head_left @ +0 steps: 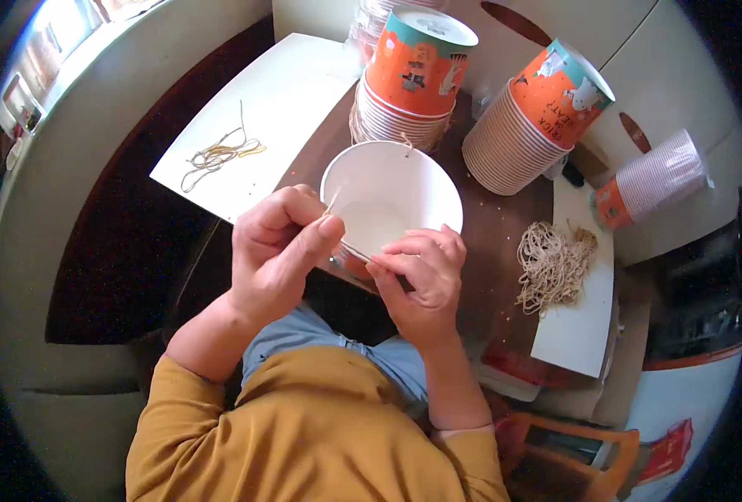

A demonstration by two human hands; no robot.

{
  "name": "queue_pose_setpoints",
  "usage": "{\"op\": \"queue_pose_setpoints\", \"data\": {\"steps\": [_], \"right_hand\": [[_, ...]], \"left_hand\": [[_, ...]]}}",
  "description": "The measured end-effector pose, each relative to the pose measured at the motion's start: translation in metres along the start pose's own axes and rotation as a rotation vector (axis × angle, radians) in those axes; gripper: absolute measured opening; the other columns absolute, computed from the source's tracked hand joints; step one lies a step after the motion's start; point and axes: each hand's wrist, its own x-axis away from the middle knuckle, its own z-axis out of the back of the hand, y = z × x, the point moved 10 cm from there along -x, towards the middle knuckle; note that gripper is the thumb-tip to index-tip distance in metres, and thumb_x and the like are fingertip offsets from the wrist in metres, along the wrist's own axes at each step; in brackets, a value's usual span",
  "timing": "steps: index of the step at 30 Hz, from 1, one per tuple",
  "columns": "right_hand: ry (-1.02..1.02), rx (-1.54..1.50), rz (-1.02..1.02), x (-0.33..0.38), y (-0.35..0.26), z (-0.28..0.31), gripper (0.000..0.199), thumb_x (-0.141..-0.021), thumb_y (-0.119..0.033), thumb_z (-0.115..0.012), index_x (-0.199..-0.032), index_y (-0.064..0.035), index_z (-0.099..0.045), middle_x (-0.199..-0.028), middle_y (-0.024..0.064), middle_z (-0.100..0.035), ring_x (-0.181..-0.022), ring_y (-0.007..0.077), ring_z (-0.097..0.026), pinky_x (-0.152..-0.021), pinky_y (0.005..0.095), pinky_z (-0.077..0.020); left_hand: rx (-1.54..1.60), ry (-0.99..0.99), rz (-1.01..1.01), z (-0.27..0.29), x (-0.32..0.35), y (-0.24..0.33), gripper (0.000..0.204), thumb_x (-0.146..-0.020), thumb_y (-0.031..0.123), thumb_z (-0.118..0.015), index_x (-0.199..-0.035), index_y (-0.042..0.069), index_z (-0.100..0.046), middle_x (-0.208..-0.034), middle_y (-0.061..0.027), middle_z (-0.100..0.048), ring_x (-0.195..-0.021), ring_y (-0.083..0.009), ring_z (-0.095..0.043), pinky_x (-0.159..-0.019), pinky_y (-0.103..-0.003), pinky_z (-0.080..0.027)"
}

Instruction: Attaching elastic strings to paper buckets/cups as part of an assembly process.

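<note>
A paper bucket (417, 188) with a white inside stands open end up in front of me, its mouth tilted toward me. A short piece of string (407, 144) is looped at its far rim. My left hand (275, 243) is closed at the left of the mouth, pinching a thin string (334, 199) whose end sticks up between thumb and forefinger. My right hand (425, 276) is closed on the near rim, thumb outside and fingers curled over the edge. Whether string also lies under its fingertips, I cannot tell.
Two nested stacks of orange-and-teal paper buckets, one (417, 75) and another (526, 125), stand upside down behind. A wrapped stack (651, 180) lies at right. A bundle of strings (555, 263) rests on the right; loose strings (220, 155) lie on the white board (245, 92).
</note>
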Motion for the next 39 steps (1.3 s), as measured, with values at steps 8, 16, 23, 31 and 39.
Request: {"op": "queue_pose_setpoints", "data": {"steps": [8,16,23,31,39], "right_hand": [[-0.315,-0.223,-0.197,-0.023,0.028,-0.007,0.065,-0.066,-0.027,-0.079,-0.123,-0.0067,-0.054,-0.124,0.0172,-0.050,-0.115,0.0343,-0.048,-0.100,0.0422,-0.0370],[-0.636,0.264,-0.336,-0.086,0.142,-0.035,0.026,-0.077,-0.022,-0.061,-0.096,-0.0052,-0.066,-0.089,0.0175,-0.066,-0.085,0.0345,-0.064,-0.077,0.0431,-0.0503],[0.094,0.158,0.279,-0.079,0.012,0.061,0.022,-0.087,-0.006,-0.057,-0.107,-0.0009,-0.060,-0.105,0.0168,-0.064,-0.095,0.0310,-0.064,-0.079,0.0373,-0.0520],[-0.125,-0.867,-0.010,-0.186,0.047,0.055,0.071,-0.086,-0.026,-0.060,-0.144,-0.0034,-0.026,-0.142,0.0120,-0.038,-0.130,0.0241,-0.039,-0.105,0.0380,-0.0324],[0.001,-0.329,-0.049,-0.227,0.191,0.004,0.058,-0.086,-0.016,-0.063,-0.135,-0.0016,-0.036,-0.121,0.0149,-0.054,-0.108,0.0237,-0.054,-0.097,0.0355,-0.0411]], "left_hand": [[0.474,-0.156,0.058,0.008,-0.014,-0.054,0.019,-0.087,0.010,-0.060,-0.072,0.004,-0.050,-0.070,-0.0042,-0.051,-0.065,-0.0119,-0.045,-0.064,-0.026,-0.038],[-0.365,-0.462,-0.493,-0.037,0.004,0.011,0.018,-0.072,0.022,-0.071,-0.072,0.006,-0.061,-0.067,-0.0074,-0.056,-0.061,-0.0241,-0.054,-0.063,-0.033,-0.040],[-0.005,0.128,0.205,0.082,-0.020,-0.070,0.081,-0.087,0.055,-0.049,-0.143,0.001,-0.028,-0.134,-0.0162,-0.045,-0.112,-0.0223,-0.050,-0.100,-0.037,-0.034],[-0.040,-0.069,-0.546,0.013,-0.156,0.059,0.107,-0.069,0.031,-0.082,-0.147,0.005,-0.013,-0.143,-0.0189,-0.033,-0.132,-0.0283,-0.035,-0.107,-0.043,-0.032],[-0.657,0.102,-0.581,-0.012,-0.242,-0.075,0.121,-0.059,0.046,-0.082,-0.146,0.001,-0.010,-0.141,-0.0275,-0.031,-0.130,-0.0428,-0.032,-0.106,-0.048,-0.030]]}}
